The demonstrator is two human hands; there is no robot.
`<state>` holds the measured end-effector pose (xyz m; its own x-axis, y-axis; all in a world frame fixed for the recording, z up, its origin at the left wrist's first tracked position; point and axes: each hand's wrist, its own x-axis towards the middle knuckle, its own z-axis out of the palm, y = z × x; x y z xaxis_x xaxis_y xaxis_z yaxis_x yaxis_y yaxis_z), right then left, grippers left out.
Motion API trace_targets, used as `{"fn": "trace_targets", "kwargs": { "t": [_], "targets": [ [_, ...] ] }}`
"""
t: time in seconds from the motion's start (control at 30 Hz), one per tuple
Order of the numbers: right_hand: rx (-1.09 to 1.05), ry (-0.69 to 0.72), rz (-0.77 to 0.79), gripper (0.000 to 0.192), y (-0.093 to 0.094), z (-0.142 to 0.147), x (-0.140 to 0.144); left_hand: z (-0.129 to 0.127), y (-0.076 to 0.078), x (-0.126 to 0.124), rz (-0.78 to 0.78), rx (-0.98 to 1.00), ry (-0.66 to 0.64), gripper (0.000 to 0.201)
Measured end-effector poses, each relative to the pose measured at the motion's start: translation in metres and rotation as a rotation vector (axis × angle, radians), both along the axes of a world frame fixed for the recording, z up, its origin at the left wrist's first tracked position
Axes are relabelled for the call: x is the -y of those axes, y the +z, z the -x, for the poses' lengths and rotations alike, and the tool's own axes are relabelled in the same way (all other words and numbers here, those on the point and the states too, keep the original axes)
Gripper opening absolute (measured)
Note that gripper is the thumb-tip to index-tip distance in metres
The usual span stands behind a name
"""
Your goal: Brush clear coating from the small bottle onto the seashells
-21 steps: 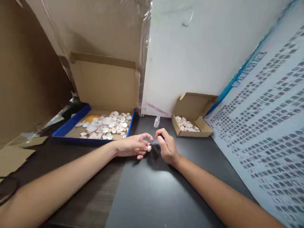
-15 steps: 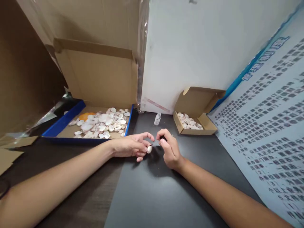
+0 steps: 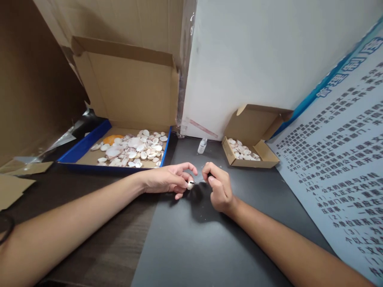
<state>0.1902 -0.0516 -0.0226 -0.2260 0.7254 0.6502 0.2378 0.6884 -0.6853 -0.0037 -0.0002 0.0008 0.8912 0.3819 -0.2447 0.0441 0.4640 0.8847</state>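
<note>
I have the small white shell (image 3: 189, 185) on the near side of the bottle (image 3: 202, 146) and a little to its left, raised over the dark grey mat (image 3: 191, 247). It is dark-speckled, and a short black mark or piece shows at its right edge; I can't make out which from here. My left hand (image 3: 167, 179) clamps the shell between thumb and fingertips, while the index finger stretches above it, apart from the thumb. My right hand (image 3: 220, 187), nearer me than the bottle and slightly to its right, is curled with fingers together on a dark item (image 3: 210, 174), mostly hidden, so its shape is unclear to me. The two hands are near each other but apart.

The bottle itself stands upright on the mat. To its left I see the blue-sided box (image 3: 86, 139), holding many loose shells (image 3: 136, 147) and an orange thing (image 3: 113, 139). Just right of the bottle is the small cardboard box (image 3: 251, 163), lid raised, with more shells inside. Behind the bottle rises a white panel (image 3: 254, 52); a printed poster (image 3: 329, 159) slopes away far to its right.
</note>
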Motion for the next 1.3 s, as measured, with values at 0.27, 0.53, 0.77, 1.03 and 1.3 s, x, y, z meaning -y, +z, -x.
{"fn": "trace_targets", "kwargs": {
  "t": [0.27,0.53,0.77,1.03,1.3],
  "targets": [
    [0.081,-0.009,-0.056,0.014,0.003,0.001,0.000,0.000,0.001,0.002,-0.019,-0.007,0.008,0.032],
    [0.248,-0.059,-0.278,0.011,0.015,0.006,0.006,0.002,-0.001,0.001,0.000,0.013,0.023,0.035],
    [0.429,-0.130,-0.519,0.013,0.026,0.011,0.012,0.001,0.003,0.004,0.109,0.006,0.140,0.029],
    [0.484,-0.100,-0.477,0.012,0.023,0.010,0.010,0.001,0.004,0.003,0.133,-0.011,0.163,0.027],
    [0.508,-0.094,-0.528,0.014,0.024,0.014,0.012,0.001,0.004,0.001,0.134,-0.001,0.146,0.030]
  ]
}}
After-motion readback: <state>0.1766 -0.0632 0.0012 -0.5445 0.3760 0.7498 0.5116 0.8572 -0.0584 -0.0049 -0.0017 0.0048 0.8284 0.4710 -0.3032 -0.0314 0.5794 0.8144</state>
